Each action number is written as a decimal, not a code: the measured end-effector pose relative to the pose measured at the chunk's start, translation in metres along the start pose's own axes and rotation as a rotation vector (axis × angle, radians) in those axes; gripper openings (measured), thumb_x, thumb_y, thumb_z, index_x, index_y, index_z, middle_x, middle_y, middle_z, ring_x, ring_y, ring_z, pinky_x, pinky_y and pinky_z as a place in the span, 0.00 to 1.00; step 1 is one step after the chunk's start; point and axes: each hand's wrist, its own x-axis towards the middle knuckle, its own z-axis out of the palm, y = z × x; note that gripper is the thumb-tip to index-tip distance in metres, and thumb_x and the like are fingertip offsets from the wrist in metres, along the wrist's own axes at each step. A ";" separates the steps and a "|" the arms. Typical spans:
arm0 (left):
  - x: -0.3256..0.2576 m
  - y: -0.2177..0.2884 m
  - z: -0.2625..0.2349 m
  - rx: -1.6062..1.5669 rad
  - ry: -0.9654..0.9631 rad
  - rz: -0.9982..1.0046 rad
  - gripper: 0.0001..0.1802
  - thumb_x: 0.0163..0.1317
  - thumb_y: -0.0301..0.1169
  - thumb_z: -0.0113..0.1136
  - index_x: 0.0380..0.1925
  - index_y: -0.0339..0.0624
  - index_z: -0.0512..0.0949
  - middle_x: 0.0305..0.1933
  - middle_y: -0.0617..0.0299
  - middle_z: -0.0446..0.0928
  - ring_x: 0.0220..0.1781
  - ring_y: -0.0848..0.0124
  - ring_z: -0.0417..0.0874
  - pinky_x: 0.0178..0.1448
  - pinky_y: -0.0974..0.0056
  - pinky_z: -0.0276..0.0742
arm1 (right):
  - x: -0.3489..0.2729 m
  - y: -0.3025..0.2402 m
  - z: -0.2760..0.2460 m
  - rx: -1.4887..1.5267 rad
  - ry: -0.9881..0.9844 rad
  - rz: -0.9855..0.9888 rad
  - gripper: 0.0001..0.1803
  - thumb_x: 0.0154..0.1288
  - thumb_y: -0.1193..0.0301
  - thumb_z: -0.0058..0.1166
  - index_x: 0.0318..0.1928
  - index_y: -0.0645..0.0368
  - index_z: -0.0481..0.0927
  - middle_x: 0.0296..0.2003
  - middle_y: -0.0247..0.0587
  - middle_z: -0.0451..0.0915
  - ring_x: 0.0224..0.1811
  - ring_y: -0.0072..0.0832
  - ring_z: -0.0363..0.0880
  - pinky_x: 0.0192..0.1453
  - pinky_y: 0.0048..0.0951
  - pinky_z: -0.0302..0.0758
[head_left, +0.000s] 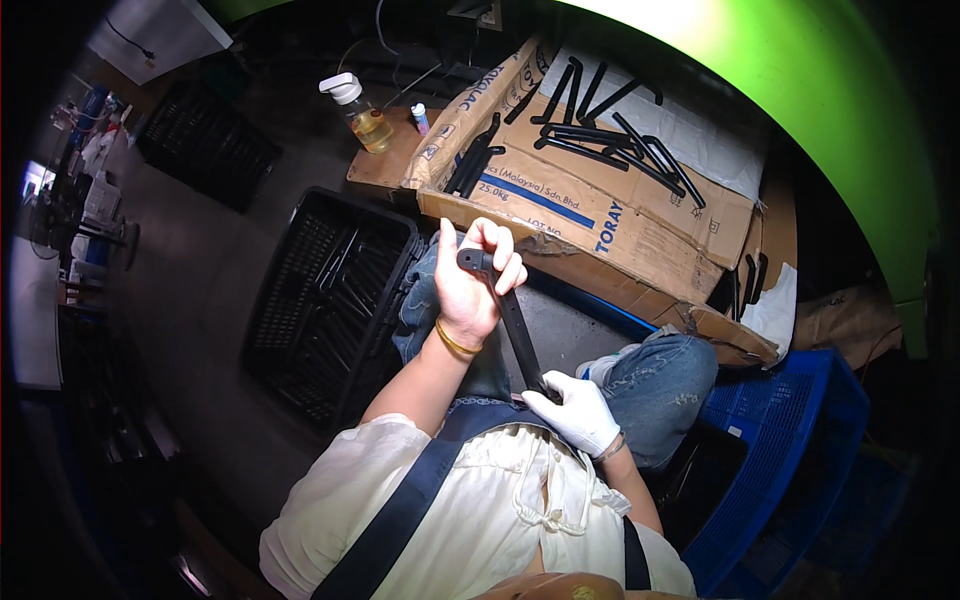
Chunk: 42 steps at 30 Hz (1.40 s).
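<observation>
A long black plastic bar (519, 338) with a bent, holed end slants across my lap. My bare left hand (477, 275) has its fingers curled round the upper end, the thumb sticking up. The lower end is in my right hand (577, 410), which wears a white glove and is closed on it; part of that end is hidden by the glove. Beyond my hands, similar black bars (590, 135) lie scattered in a flattened, open cardboard box (560, 195).
To the left on the floor stands a black plastic crate (262, 300) holding several black bars. A blue crate (765, 460) is at my right. On a brown ledge (375, 172) stand a white-lidded bottle of yellowish liquid (370, 128) and a small tube (420, 119). A green curved panel (800, 90) overhangs the far right.
</observation>
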 end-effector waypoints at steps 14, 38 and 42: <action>-0.025 -0.139 -0.021 1.017 -0.327 -0.641 0.21 0.76 0.37 0.47 0.63 0.38 0.69 0.53 0.60 0.78 0.55 0.74 0.77 0.60 0.68 0.71 | -0.121 0.108 -0.059 0.548 0.885 0.661 0.17 0.67 0.61 0.60 0.29 0.64 0.77 0.23 0.32 0.77 0.26 0.17 0.72 0.30 0.27 0.70; 0.261 -0.025 -0.197 2.548 -0.150 -0.036 0.24 0.65 0.42 0.58 0.54 0.34 0.74 0.53 0.42 0.78 0.57 0.50 0.79 0.61 0.52 0.75 | -0.106 0.124 -0.071 0.686 1.337 0.328 0.16 0.77 0.71 0.39 0.58 0.59 0.75 0.25 0.25 0.68 0.21 0.11 0.61 0.25 0.14 0.62; 0.279 0.012 -0.246 2.771 0.403 -0.465 0.31 0.62 0.42 0.58 0.61 0.36 0.67 0.65 0.40 0.70 0.68 0.47 0.70 0.70 0.51 0.69 | -0.067 0.133 -0.046 0.213 1.156 0.290 0.12 0.73 0.77 0.44 0.50 0.60 0.79 0.23 0.33 0.76 0.20 0.22 0.74 0.26 0.26 0.71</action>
